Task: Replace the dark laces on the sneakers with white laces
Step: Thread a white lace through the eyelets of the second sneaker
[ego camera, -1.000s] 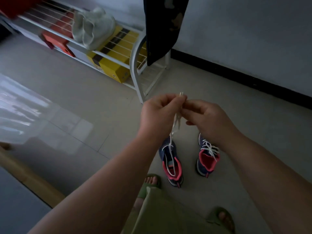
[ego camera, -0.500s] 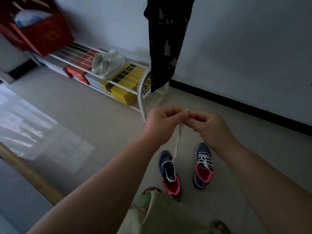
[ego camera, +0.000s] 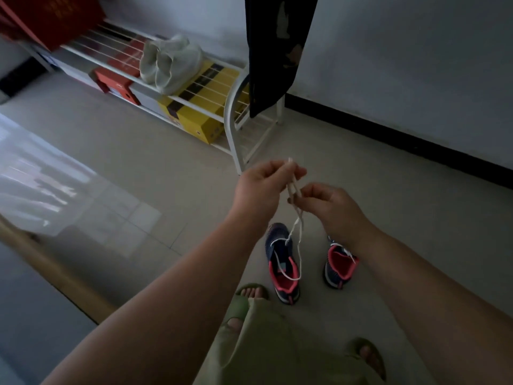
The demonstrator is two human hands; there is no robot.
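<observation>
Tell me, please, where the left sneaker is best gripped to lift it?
Probably the heel collar of the left sneaker, from above and behind: its pink-lined opening faces up and nearest you, while the white lace runs up from the front eyelets.

Dim room, muted colour. Daylight glare on the floor (ego camera: 116,168) at left, washed-out pale patch. Motion blur on the red bag (ego camera: 52,18) top-left & the rack (ego camera: 230,118). Wide-angle bend at edges; forearms loom large, soft. Wall (ego camera: 402,65) evenly grey, shadows faint.

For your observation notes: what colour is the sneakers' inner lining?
Coral pink lining, clearest in the head view.
</observation>
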